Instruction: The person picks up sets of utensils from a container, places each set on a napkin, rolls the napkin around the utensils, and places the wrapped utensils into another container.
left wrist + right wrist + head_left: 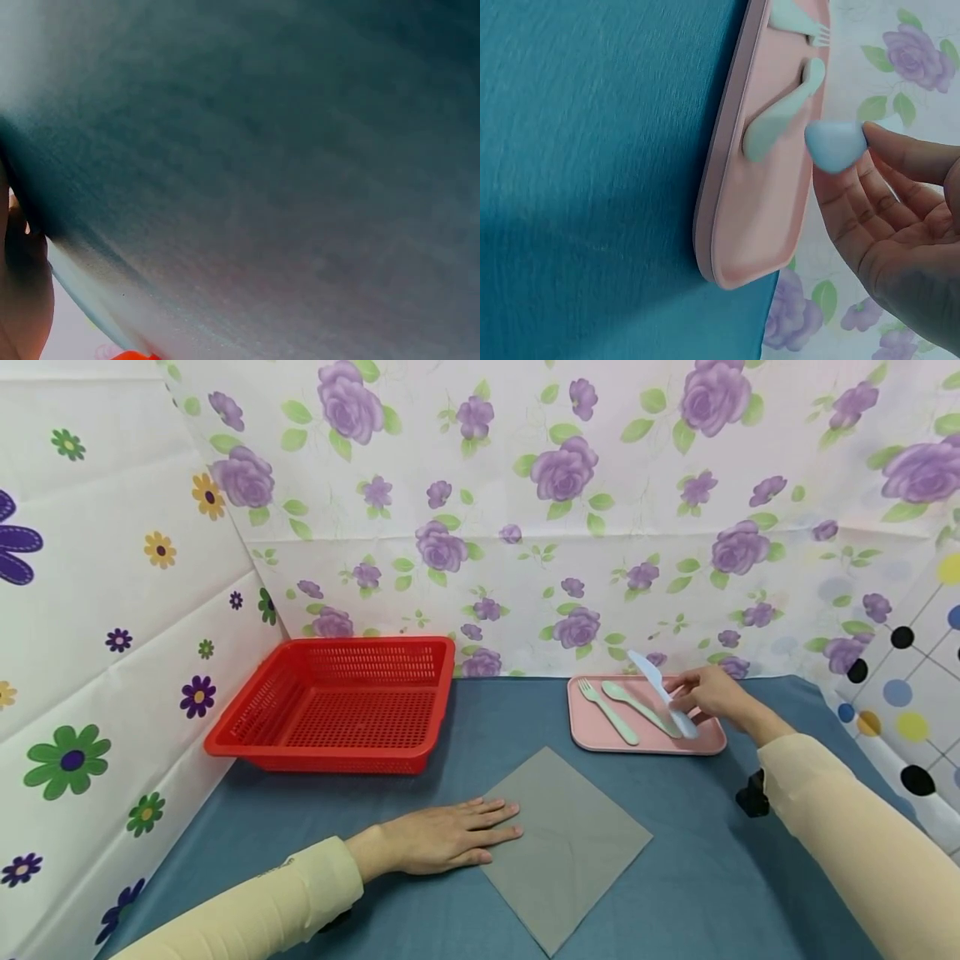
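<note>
Head view: a pink tray (pixel 588 727) is seen near the back edge of the blue cloth (pixel 675 877), with a fork (pixel 611 716) and a spoon (pixel 643 708) laid slantwise in it. The blue knife (pixel 654 677) is pinched by the thumb and fingers of the right hand (pixel 708 695) and held tilted over the tray's right part. The red basket (pixel 330 759) is placed at back left, its perforated floor exposed. The grey napkin (pixel 566 852) is set cornerwise nearer the front; its left corner is covered by the fingers of the left hand (pixel 442 837), laid flat and extended. Room for moving is given between basket and tray; behind them it is bounded by the flowered sheet (pixel 510 585).
</note>
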Available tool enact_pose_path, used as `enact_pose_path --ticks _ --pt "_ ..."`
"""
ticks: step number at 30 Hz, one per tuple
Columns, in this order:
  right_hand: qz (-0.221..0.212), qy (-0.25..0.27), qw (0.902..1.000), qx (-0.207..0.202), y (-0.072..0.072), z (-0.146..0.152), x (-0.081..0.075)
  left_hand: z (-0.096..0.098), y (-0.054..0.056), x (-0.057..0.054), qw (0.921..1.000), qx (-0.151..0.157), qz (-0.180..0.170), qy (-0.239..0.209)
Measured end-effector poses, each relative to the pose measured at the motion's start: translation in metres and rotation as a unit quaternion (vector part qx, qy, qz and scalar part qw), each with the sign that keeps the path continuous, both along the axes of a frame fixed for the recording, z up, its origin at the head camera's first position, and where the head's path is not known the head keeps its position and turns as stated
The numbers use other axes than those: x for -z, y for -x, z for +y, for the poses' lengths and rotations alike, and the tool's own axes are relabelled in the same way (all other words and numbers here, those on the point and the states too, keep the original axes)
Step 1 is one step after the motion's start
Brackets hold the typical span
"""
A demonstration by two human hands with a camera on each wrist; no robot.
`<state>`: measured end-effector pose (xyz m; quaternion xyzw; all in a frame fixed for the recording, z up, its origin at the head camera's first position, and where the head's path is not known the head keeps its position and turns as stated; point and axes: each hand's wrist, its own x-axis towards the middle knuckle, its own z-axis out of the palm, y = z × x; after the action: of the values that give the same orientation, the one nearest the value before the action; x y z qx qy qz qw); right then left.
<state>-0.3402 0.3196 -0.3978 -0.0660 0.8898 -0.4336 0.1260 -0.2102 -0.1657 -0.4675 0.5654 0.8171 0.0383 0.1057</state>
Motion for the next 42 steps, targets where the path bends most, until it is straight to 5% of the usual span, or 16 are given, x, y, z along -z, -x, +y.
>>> enact_pose_path --ticks 42 --pt "-0.058 0.058 0.9964 -0.022 -0.007 -0.02 -0.007 0.001 0.001 0.003 0.9999 -0.007 -0.007 0.01"
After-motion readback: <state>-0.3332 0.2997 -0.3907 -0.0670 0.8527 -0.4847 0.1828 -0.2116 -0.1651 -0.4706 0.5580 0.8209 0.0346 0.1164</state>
